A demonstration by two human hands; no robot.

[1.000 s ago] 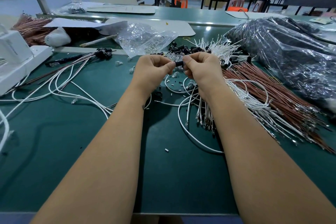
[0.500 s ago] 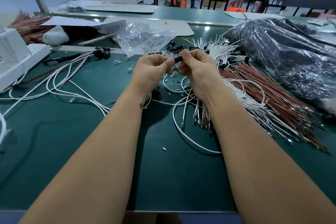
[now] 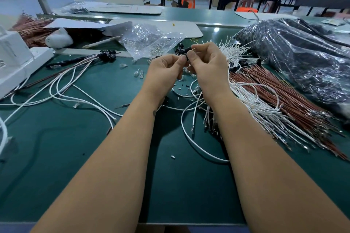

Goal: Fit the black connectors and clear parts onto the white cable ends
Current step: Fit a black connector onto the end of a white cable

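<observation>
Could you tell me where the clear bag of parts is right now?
In the head view, the clear bag lies just beyond the left hand, left of the white cables.

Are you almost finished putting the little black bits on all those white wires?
Not nearly. A small bunch of white cables with black connectors already fitted lies at the left. Right now the left hand and right hand pinch one black connector between them. Still waiting: the big pile of bare white cables, loose clear parts on the mat, and more in the clear bag.
</observation>
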